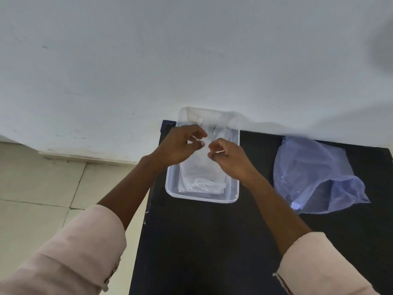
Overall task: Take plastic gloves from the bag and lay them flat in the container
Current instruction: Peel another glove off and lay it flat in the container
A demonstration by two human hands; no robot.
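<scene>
Both hands hover over the clear container [171, 184] at the far edge of the black table [212, 241]. The left hand [178, 146] is half curled, fingertips pinched; the right hand [230, 159] likewise, each seemingly gripping thin film, though I cannot tell for sure. Gloves [202, 177] lie flat inside. The bluish bag [314, 177] lies to the right

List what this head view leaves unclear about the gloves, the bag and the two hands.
- Glove count: the clear gloves overlap in the container, so layers merge.
- Grip: the left hand and right hand pinch near thin clear film; whether either holds it cannot be told.
- Bag contents: the bluish bag is crumpled and hazy.
- Container's far end: glare and film blur it against the wall.
</scene>
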